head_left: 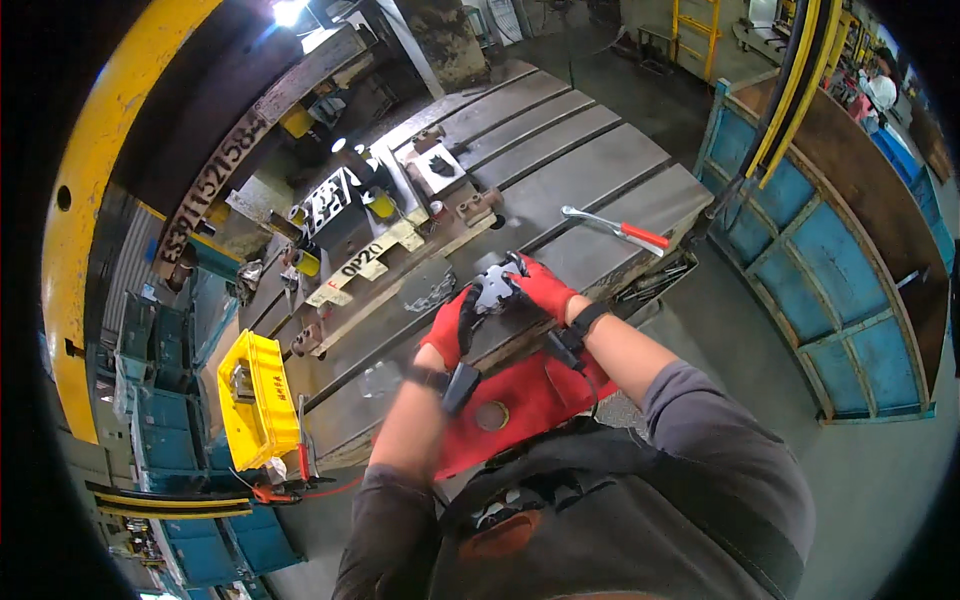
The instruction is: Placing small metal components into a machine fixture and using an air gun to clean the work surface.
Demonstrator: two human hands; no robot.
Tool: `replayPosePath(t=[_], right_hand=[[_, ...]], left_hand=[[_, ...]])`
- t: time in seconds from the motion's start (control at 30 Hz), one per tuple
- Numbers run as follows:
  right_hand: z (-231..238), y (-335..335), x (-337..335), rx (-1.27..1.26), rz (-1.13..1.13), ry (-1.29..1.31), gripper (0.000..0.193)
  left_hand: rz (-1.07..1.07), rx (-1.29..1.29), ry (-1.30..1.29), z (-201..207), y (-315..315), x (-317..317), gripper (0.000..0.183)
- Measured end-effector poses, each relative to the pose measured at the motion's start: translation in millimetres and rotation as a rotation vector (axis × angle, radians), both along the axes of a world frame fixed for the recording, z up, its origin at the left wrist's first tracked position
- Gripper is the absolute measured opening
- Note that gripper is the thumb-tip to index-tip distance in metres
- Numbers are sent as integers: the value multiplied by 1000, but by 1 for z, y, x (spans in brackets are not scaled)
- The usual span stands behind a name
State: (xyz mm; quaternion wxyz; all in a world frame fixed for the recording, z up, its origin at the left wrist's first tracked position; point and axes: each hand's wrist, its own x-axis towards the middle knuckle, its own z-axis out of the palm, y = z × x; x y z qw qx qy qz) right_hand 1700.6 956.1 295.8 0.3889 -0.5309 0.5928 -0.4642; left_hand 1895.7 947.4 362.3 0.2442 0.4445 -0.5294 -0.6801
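Note:
A flat grey metal part [494, 291] with an uneven, notched outline is held between my two hands over the near edge of the slotted steel table [600, 170]. My left hand [452, 326], in a red and black glove, is closed on its left side. On its right side my right hand [543, 287], gloved the same way, grips the rim with bent fingers. Just left of the part, a small pile of thin metal pieces [430, 291] rests on the table. Beyond it stands a press die [370, 262] with a cut-out light plate along its front.
A ratchet wrench [622, 232] with a red handle lies at the right. A yellow bin [262, 425] stands at the left. Red cloth [530, 415] hangs at the near edge, a round ring [492, 416] on it. A blue metal container [820, 290] stands far right.

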Motion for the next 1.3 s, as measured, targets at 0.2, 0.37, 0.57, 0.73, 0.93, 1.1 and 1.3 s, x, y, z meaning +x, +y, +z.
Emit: replayPosePath(t=[0.2,0.37,0.57,0.73,0.93,1.1,1.3], right_hand=[[43,23,-2,196,-139,-107,52],[56,14,3,253,101,-247,36],[73,16,4,14,248,543,39],[70,19,-1,-86,354,593,35],[58,21,1,59,360,-186,22],[59,23,13,-192,333,26,22],[88,42,40,150,279,-457,37]], left_hand=[[61,199,-171,5,-19,3,29],[-301,-418,-260,-10,-42,5,28],[-540,-995,-520,-2,-34,22,34],[-498,-869,-427,-10,-30,24,25],[-313,-296,-49,-37,-37,35,12],[-323,-682,-148,-24,-20,46,18],[-110,223,416,-19,-10,64,34]])
